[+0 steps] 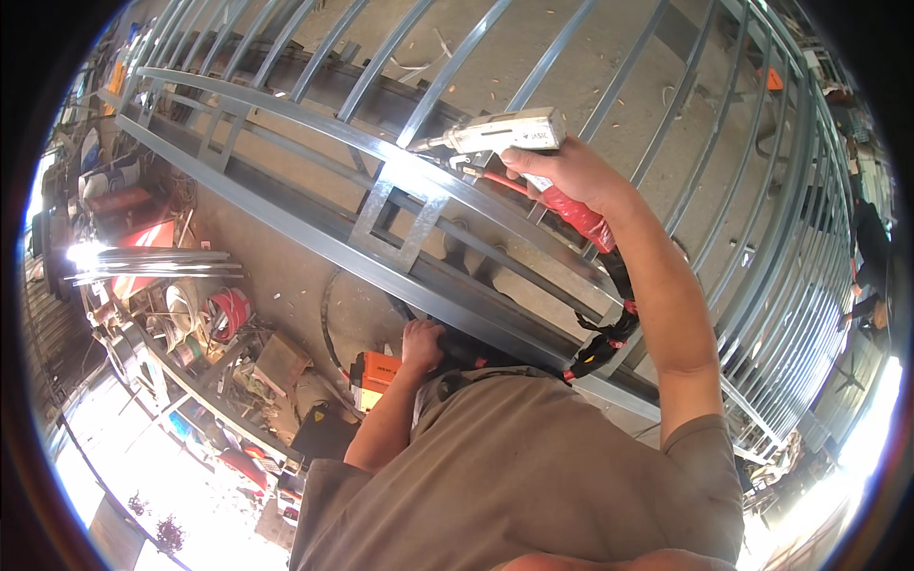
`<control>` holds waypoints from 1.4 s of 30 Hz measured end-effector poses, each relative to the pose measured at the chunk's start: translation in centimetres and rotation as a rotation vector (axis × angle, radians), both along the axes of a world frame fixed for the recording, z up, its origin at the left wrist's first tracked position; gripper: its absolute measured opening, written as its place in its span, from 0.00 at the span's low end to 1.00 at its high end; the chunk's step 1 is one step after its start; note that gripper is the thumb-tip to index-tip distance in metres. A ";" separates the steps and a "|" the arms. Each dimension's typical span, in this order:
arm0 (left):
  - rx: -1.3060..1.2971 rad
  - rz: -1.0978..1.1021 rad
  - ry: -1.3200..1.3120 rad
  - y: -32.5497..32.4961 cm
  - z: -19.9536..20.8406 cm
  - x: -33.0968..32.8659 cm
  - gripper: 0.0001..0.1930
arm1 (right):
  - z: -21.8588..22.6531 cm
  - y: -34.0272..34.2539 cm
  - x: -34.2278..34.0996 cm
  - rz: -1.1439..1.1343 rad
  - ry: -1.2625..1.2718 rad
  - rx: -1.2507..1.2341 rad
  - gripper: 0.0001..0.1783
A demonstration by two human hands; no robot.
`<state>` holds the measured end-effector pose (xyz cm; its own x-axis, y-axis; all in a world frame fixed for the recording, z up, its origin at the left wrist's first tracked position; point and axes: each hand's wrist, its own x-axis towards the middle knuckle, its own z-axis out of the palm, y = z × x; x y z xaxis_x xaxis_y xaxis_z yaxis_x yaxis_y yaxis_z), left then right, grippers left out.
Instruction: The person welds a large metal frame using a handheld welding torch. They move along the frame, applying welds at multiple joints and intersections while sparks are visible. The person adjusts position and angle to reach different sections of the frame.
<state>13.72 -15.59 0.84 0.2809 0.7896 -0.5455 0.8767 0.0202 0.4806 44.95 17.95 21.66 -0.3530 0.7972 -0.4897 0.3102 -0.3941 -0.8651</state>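
My right hand (573,176) is wrapped around the red-taped grip of a white welding gun (505,131). The gun's narrow nozzle points left, close to the upper rail of a grey metal frame (286,233). A bright patch of light lies on the rail beside the nozzle. From the grip, a black, red-taped cable (624,285) drops toward my waist. By my waist, on the near side of the frame, my left hand (422,344) is closed with its fingers curled. A dark thing lies beside it; what those fingers hold is hidden.
Long parallel metal bars (543,62) stretch away beyond the rail and curve down the right side. An orange and yellow box (378,373) stands by my left forearm. Stacked metal tubes (162,264) and a cluttered bench lie left. Another person (868,247) is at the far right.
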 end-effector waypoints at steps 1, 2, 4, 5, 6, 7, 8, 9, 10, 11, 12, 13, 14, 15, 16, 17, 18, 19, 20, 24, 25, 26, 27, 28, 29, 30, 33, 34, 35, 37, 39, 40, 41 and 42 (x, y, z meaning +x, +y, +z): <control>-0.009 0.003 0.004 0.0 -0.1 0.0 0.16 | 0.1 0.1 -0.1 0.007 0.026 0.017 0.26; -0.020 0.004 0.007 -0.1 -0.2 -0.1 0.16 | 0.3 0.1 -0.2 0.007 0.028 0.011 0.26; 0.003 -0.001 0.010 -0.3 -0.4 0.0 0.16 | 0.8 0.1 -0.6 0.045 -0.002 0.032 0.27; 0.013 -0.004 0.011 -0.5 -0.5 0.0 0.16 | 1.2 -0.2 -0.9 0.081 -0.033 0.056 0.27; 0.009 -0.008 0.010 -0.5 -0.6 0.0 0.16 | 1.5 -0.4 -1.1 0.118 -0.038 0.095 0.27; 0.002 -0.012 0.007 -0.4 -0.8 0.0 0.16 | 1.8 -0.7 -1.5 0.113 -0.095 0.096 0.27; -0.002 -0.028 0.015 -0.6 -0.9 -0.1 0.16 | 2.0 -1.0 -1.8 0.107 -0.127 0.111 0.27; -0.005 -0.014 -0.004 -0.7 -1.0 -0.1 0.16 | 2.1 -1.3 -2.0 0.108 -0.119 0.149 0.27; -0.001 -0.010 -0.014 -0.7 -1.2 -0.1 0.16 | 2.2 -1.3 -2.2 0.107 -0.164 0.184 0.26; 0.008 -0.005 -0.023 -0.5 -1.4 -0.1 0.15 | 2.3 -1.3 -2.2 0.120 -0.177 0.180 0.26; 0.017 -0.006 -0.015 -0.5 -1.5 -0.2 0.15 | 2.3 -1.3 -2.2 0.133 -0.189 0.176 0.26; 0.026 -0.006 -0.007 -0.5 -1.5 -0.3 0.15 | 2.4 -1.3 -2.2 0.146 -0.202 0.172 0.26; 0.035 -0.007 0.001 -0.5 -1.4 -0.3 0.15 | 2.3 -1.4 -2.3 0.123 -0.185 0.160 0.26; 0.037 -0.001 -0.006 -0.5 -1.4 -0.4 0.15 | 2.3 -1.5 -2.4 0.102 -0.168 0.147 0.26; 0.040 0.006 -0.012 -0.5 -1.3 -0.5 0.15 | 2.4 -1.6 -2.5 0.081 -0.150 0.134 0.25; 0.042 0.012 -0.020 -0.5 -1.2 -0.5 0.15 | 2.4 -1.6 -2.6 0.076 -0.148 0.131 0.25; 0.039 0.006 -0.015 -0.4 -1.1 -0.5 0.15 | 2.4 -1.7 -2.7 0.072 -0.146 0.126 0.25; 0.036 0.001 -0.010 -0.3 -1.0 -0.5 0.15 | 2.4 -1.8 -2.7 0.067 -0.143 0.121 0.25; 0.034 -0.006 -0.005 -0.1 -1.0 -0.6 0.15 | 2.5 -1.8 -2.8 0.093 -0.182 0.122 0.25; 0.005 -0.033 0.000 0.5 -0.6 -0.9 0.14 | 2.6 -2.1 -3.0 0.140 -0.232 0.144 0.26; 0.002 -0.038 -0.001 0.6 -0.4 -1.0 0.14 | 2.7 -2.1 -3.0 0.133 -0.208 0.150 0.26; -0.006 -0.041 -0.001 0.7 -0.4 -1.1 0.14 | 2.8 -2.2 -3.0 0.133 -0.217 0.138 0.26; -0.012 -0.046 -0.003 0.8 -0.4 -1.1 0.14 | 2.9 -2.2 -3.0 0.128 -0.215 0.121 0.26; -0.024 -0.049 -0.004 0.9 -0.4 -1.2 0.14 | 3.0 -2.2 -2.9 0.123 -0.213 0.106 0.27; -0.048 -0.062 0.010 1.1 -0.4 -1.3 0.14 | 3.2 -2.3 -2.8 0.105 -0.193 0.080 0.27; -0.027 -0.054 0.023 1.0 -0.4 -1.3 0.14 | 3.4 -2.5 -2.5 0.086 -0.173 0.057 0.27; 0.015 -0.052 0.017 0.8 -0.6 -1.6 0.14 | 3.8 -3.4 -2.7 0.073 -0.195 0.089 0.27; -0.030 -0.084 0.024 1.0 -0.7 -2.0 0.15 | 3.8 -3.5 -2.9 0.060 -0.190 0.135 0.27; 0.013 -0.059 0.018 0.8 -0.8 -2.0 0.14 | 3.8 -3.7 -3.2 0.044 -0.185 0.174 0.27; 0.010 -0.048 0.030 0.8 -0.9 -2.3 0.14 | 3.9 -3.2 -2.9 0.052 -0.182 0.101 0.27; 0.021 -0.048 0.015 1.0 -1.2 -2.3 0.14 | 3.7 -3.0 -2.9 0.032 -0.169 -0.038 0.27; 0.015 -0.051 0.015 1.1 -1.3 -2.3 0.14 | 3.6 -2.9 -2.9 0.034 -0.173 -0.070 0.26; 0.014 -0.058 0.006 1.1 -1.4 -2.4 0.14 | 3.4 -3.0 -3.0 0.048 -0.206 0.010 0.26; 0.012 -0.065 -0.002 1.2 -1.6 -2.4 0.14 | 3.3 -3.2 -3.2 0.052 -0.217 0.097 0.26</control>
<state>11.28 -14.38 -0.81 0.3330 0.7763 -0.5352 0.8750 -0.0429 0.4823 41.79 14.72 24.93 -0.2896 0.8275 -0.4809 0.5111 -0.2911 -0.8087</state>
